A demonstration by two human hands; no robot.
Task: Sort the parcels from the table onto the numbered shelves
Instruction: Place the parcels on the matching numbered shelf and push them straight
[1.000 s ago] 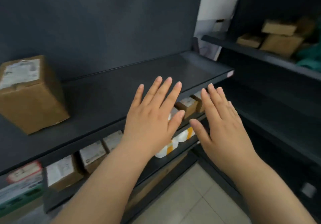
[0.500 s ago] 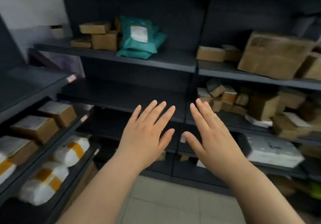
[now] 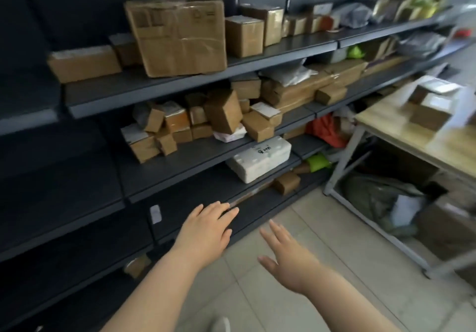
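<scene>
While left hand point(image 3: 206, 231) and right hand point(image 3: 291, 259) show wide, empty grips, boxes point(image 3: 177, 35) crowd shelves point(image 3: 154, 92) beside the table point(image 3: 378, 118).

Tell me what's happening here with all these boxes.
A person faces dark shelves crowded with cardboard boxes. The left hand and the right hand are both open and empty, held out low in front. A few parcels sit on the wooden table to the right, not yet picked up.
</scene>
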